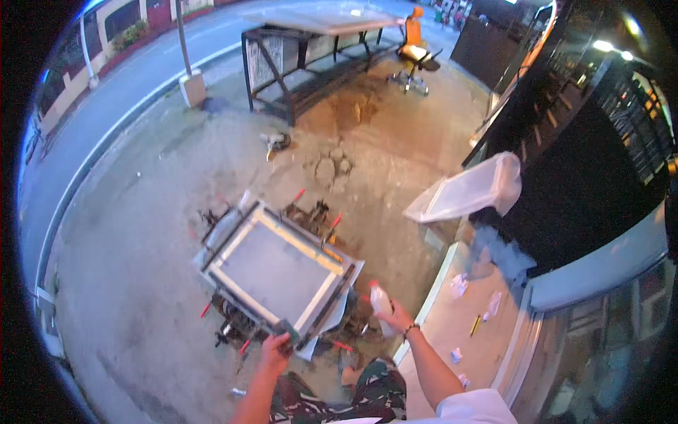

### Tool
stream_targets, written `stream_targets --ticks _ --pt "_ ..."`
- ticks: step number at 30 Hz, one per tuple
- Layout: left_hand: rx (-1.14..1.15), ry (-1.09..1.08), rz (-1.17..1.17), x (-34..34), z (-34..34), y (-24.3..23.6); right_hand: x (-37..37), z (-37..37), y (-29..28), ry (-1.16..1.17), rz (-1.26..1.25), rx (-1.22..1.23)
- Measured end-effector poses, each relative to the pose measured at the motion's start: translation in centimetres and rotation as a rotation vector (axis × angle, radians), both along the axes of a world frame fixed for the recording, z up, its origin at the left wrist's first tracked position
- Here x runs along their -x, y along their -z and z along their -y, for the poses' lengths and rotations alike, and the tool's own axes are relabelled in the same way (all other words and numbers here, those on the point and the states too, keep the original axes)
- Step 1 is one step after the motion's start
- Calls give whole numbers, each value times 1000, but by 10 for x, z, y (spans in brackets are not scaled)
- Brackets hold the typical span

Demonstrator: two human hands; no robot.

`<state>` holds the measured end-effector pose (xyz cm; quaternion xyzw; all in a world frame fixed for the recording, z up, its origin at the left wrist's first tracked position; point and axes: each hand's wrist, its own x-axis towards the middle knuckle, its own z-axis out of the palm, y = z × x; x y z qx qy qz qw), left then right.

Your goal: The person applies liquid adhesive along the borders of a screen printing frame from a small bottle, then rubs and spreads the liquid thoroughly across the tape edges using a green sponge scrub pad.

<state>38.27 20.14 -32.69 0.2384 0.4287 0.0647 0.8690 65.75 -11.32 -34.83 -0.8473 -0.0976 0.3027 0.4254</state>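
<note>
My left hand grips a small dark green block at the lower edge of a framed screen, which has tape round a pale grey middle and lies on a jig with red handles. Whether the block touches the frame I cannot tell. My right hand is closed on a white bottle with a red cap, held beside the screen's right corner.
Crumpled papers and a yellow-black stick lie on a ledge at right, below a white framed panel. Farther off are a small metal tool, a black frame table, an orange chair and a road.
</note>
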Motion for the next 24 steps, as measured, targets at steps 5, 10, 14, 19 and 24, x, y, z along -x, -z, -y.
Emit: stream_targets --ticks 5,10,14,19,24 --pt "-220 80 -44 0 -25 122 6 -10 132 -7 126 79" --pt "-330 88 -62 -23 -55 215 -18 -36 208 -104 268 100" --pt "-284 24 -30 -36 -72 303 -42 -59 262 -226 410 317" --pt "-259 24 5 -65 -59 353 -74 -104 271 -485 470 752" --pt "-406 124 49 -96 -57 364 -97 -144 279 -642 649 913"
